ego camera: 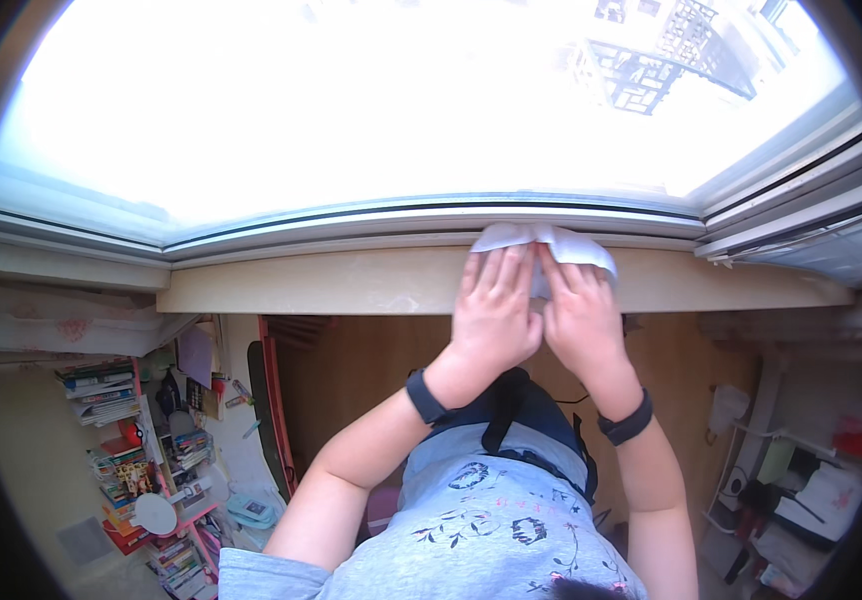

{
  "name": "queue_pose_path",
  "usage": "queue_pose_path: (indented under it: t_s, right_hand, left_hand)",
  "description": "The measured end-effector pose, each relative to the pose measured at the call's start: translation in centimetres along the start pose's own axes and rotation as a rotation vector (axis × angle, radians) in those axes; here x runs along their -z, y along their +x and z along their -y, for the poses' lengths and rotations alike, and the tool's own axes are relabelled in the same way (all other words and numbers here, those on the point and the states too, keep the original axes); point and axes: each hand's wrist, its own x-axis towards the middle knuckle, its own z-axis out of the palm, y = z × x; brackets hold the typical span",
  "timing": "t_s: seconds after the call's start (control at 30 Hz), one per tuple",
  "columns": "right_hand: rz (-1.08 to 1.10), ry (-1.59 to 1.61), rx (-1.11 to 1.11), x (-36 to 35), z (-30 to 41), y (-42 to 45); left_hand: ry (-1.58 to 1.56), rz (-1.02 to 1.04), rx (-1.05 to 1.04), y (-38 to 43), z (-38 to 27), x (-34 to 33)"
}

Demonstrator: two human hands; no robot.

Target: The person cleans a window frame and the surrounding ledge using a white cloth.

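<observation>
A white cloth (579, 250) lies bunched on the windowsill (326, 281), against the lower track of the window frame (401, 229). My left hand (497, 300) presses on the cloth's left part with fingers stretched out flat. Beside it, my right hand (581, 311) rests on the right part in the same way. The index fingers almost meet at the middle of the cloth. Both palms face down, and some fingertips are hidden by folds of the cloth. Each wrist wears a dark band.
Bright window glass (326, 112) fills the view beyond the sill. At lower left stand shelves with stacked books (100, 394) and a desk holding small items. White curtains (63, 322) hang at the left. A white rack (783, 442) with assorted things is at lower right.
</observation>
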Motion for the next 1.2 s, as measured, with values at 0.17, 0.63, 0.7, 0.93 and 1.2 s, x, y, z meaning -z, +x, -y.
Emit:
queue_pose_path:
  t_s: [0.17,0.63,0.7,0.93,1.2]
  right_hand:
    - [-0.174,0.301,0.124,-5.0,7.2,3.5]
    - [-0.203,0.193,0.193,-6.3,9.7,4.6]
    - [-0.129,0.196,0.131,-4.5,5.4,2.7]
    - [0.002,-0.188,-0.100,3.1,-11.4,-4.8]
    - [-0.006,-0.137,-0.135,3.3,-12.5,-4.7]
  left_hand:
    - [0.171,-0.005,0.135,-3.2,7.3,3.4]
    - [0.276,0.070,0.156,-4.2,9.3,5.2]
    - [0.247,0.060,0.103,-2.6,5.2,3.3]
    - [-0.095,-0.083,-0.061,4.6,-11.3,-6.7]
    - [-0.122,-0.163,-0.088,5.4,-12.5,-7.3]
